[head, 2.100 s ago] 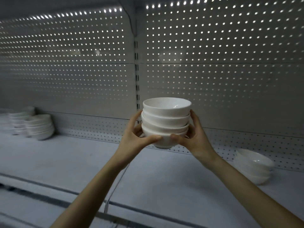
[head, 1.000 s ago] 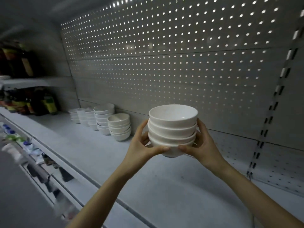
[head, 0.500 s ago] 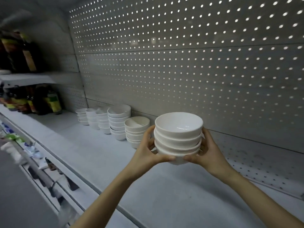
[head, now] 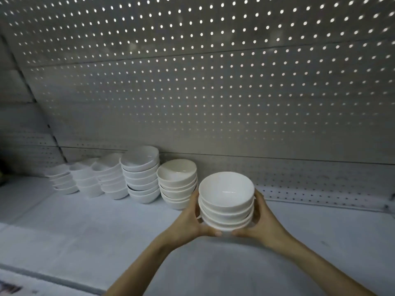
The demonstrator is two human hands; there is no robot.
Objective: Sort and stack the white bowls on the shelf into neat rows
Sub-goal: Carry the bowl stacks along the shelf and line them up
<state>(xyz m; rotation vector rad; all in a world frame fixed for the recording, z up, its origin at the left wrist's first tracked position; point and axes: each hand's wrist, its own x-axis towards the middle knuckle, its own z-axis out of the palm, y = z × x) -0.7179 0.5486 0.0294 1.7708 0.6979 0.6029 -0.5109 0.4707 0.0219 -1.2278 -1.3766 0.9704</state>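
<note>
Held: a stack of four round, glossy white ceramic bowls [head: 226, 201], nested upright, sits between our two hands with the top bowl's hollow facing us.
Left grip: our left hand [head: 189, 223] wraps the stack's left flank. The fingers reach round the far side and the thumb curls under the lowest bowl at the front.
Right grip: our right hand [head: 265, 221] mirrors it on the right flank, fingers curled behind and thumb hooked under the base. The two thumb tips nearly meet.
Contact below: the lowest bowl is down near the pale grey flat metal shelf [head: 106, 227]. Our thumbs hide the base, so we cannot tell whether it touches.
Nearest neighbour: a shorter stack of cream-white round bowls [head: 177, 184] stands just beyond our left fingers, very close to the stack we hold.
Row beyond: farther left of that hand stands a taller stack of white round bowls [head: 141, 174]. After it come three lower, blurrier stacks of white bowls [head: 85, 180], all in one line along the back.
Backdrop: a grey perforated metal back panel [head: 213, 92] rises behind both hands, with light showing through its holes.
</note>
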